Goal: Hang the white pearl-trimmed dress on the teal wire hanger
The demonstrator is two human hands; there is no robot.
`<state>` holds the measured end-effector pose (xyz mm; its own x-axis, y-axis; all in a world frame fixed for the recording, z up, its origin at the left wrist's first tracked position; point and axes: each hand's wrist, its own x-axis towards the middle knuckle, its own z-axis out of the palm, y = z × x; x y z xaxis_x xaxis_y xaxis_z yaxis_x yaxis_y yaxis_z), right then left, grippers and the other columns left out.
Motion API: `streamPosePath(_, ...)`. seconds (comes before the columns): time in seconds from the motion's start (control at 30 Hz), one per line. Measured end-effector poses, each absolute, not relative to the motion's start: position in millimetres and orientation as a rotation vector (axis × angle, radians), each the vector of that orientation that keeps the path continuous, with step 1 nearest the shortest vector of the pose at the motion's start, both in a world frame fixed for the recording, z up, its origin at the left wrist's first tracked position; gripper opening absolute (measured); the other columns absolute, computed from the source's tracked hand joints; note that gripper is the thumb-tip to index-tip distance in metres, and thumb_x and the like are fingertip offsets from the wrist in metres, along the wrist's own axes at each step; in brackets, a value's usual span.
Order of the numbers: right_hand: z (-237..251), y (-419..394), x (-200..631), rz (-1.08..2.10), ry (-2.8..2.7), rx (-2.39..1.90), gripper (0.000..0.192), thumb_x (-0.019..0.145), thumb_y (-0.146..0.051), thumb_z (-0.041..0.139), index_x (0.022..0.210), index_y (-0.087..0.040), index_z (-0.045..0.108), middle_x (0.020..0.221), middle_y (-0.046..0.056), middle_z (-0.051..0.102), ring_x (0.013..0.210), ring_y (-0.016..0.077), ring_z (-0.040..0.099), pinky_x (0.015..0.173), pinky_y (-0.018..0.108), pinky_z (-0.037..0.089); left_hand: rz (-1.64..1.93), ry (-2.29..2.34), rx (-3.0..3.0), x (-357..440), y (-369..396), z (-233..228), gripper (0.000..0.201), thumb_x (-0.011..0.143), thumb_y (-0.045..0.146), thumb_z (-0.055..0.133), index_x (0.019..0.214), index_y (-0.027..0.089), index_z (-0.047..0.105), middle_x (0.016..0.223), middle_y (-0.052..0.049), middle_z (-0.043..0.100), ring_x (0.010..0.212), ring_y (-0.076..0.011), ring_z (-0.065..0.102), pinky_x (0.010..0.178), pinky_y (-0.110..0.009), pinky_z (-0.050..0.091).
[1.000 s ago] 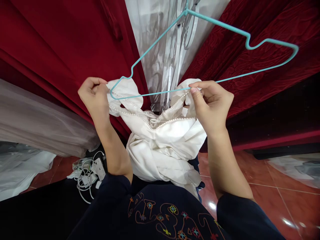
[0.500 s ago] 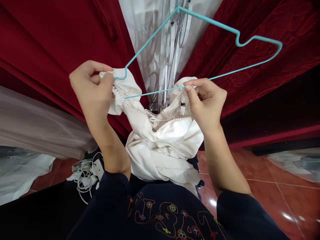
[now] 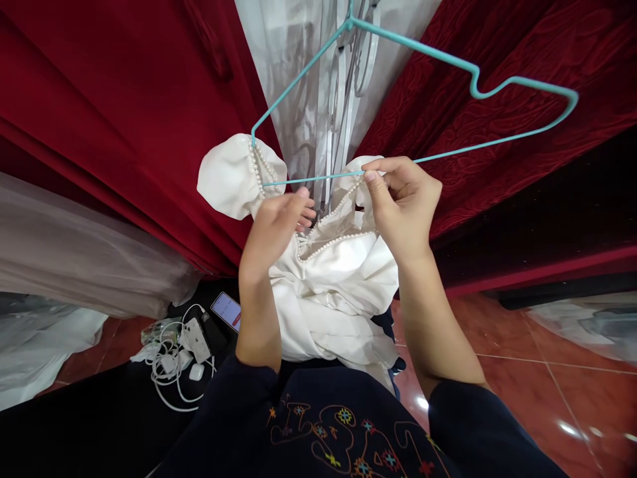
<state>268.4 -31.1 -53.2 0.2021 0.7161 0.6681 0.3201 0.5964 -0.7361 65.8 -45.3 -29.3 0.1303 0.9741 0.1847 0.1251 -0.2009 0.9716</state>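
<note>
Since a second ago our left hand has quit the puffed sleeve, resting loosely closed on the white dress; right hand pinches pearl trim against the teal hanger. Soft, slippery, delicate: grip seams.

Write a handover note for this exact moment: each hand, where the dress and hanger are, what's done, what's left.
Left hand: resting on the white dress at the pearl-trimmed neckline; fingers curled, grip not clear.
Right hand: fingers pinching the dress's right shoulder up against the lower bar of the teal hanger.
Hanger: hangs up by the white curtain between the red drapes.
Done: left puff sleeve sits over the hanger's left end.
Left: right shoulder not yet over the hanger's right end, which sticks out bare; the skirt is bunched in the lap.
Floor at left: phone and white charger cables.
</note>
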Motion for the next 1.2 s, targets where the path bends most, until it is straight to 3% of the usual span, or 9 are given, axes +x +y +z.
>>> streamPosePath(0.1,-53,-31,268,0.349,-1.386,-0.947,0.030,0.096,-0.049,0.064,0.098,-0.020,0.069,0.070,-0.001,0.056,0.052,0.0061,0.038,0.049,0.025,0.026,1.285,0.915,1.246,84,-43,-45,0.032,0.105,0.044,0.055,0.124,0.019,0.060,0.130,-0.010,0.067,0.113,-0.0209,0.071,0.099,-0.034,0.057)
streamPosePath(0.2,-50,-33,267,0.353,-1.377,-0.922,0.027,0.095,-0.047,0.066,0.097,-0.020,0.069,0.071,-0.001,0.057,0.051,0.0052,0.036,0.049,0.024,0.025,1.467,0.605,0.990,101,-39,-42,0.024,0.112,0.028,0.033,0.125,0.020,0.052,0.134,-0.008,0.064,0.130,-0.0202,0.063,0.115,-0.040,0.047)
streamPosePath(0.4,-52,-37,258,0.421,-1.437,-0.931,0.027,0.098,-0.047,0.062,0.106,-0.022,0.068,0.057,-0.005,0.037,0.047,0.0059,0.031,0.047,0.023,0.023,1.715,0.520,0.945,111,-41,-37,0.011,0.106,0.020,0.046,0.095,0.021,0.049,0.094,-0.002,0.061,0.110,-0.0185,0.070,0.089,-0.030,0.058)
streamPosePath(0.47,-59,-38,260,0.378,-1.471,-0.950,0.032,0.098,-0.048,0.061,0.119,-0.025,0.065,0.064,-0.004,0.046,0.048,0.0064,0.035,0.048,0.022,0.028,1.727,0.543,0.996,106,-41,-38,0.009,0.105,0.023,0.049,0.095,0.023,0.050,0.093,-0.002,0.059,0.109,-0.0194,0.069,0.081,-0.027,0.059)
streamPosePath(0.53,-67,-38,270,0.258,-1.427,-0.957,0.040,0.097,-0.047,0.062,0.133,-0.028,0.058,0.093,0.002,0.063,0.053,0.0060,0.043,0.051,0.023,0.034,1.697,0.578,1.027,100,-41,-37,0.009,0.103,0.027,0.053,0.096,0.024,0.050,0.094,-0.002,0.059,0.111,-0.0209,0.068,0.079,-0.027,0.059)
streamPosePath(0.63,-74,-33,298,0.001,-1.260,-0.891,0.049,0.094,-0.034,0.068,0.140,-0.030,0.052,0.141,0.010,0.054,0.060,0.0048,0.050,0.053,0.024,0.035,1.663,0.639,1.055,91,-42,-34,0.016,0.100,0.035,0.061,0.096,0.025,0.049,0.095,-0.003,0.060,0.113,-0.0226,0.067,0.073,-0.026,0.060)
streamPosePath(0.8,-72,-11,354,-0.252,-1.189,-0.732,0.036,0.083,-0.015,0.074,0.115,-0.020,0.059,0.111,0.006,0.055,0.063,0.0028,0.046,0.051,0.020,0.031,1.663,0.614,1.130,87,-47,-33,0.019,0.098,0.040,0.064,0.097,0.026,0.051,0.096,-0.003,0.059,0.113,-0.0221,0.066,0.064,-0.022,0.061)
streamPosePath(1.0,-64,-6,404,-0.149,-1.042,-1.012,0.056,0.060,0.016,0.071,0.091,-0.021,0.043,0.104,0.000,0.045,0.076,0.0042,0.052,0.056,0.020,0.035,1.687,0.566,1.136,84,-48,-34,0.018,0.097,0.039,0.067,0.098,0.026,0.055,0.094,-0.003,0.056,0.110,-0.0230,0.066,0.060,-0.024,0.062)
streamPosePath(1.2,-34,-3,421,-0.199,-1.045,-1.134,0.046,0.067,0.013,0.071,0.097,-0.016,0.053,0.108,-0.001,0.051,0.083,0.0056,0.053,0.060,0.020,0.038,1.675,0.623,1.153,75,-46,-32,0.027,0.094,0.049,0.070,0.097,0.027,0.055,0.096,-0.005,0.057,0.111,-0.0254,0.065,0.058,-0.026,0.063)
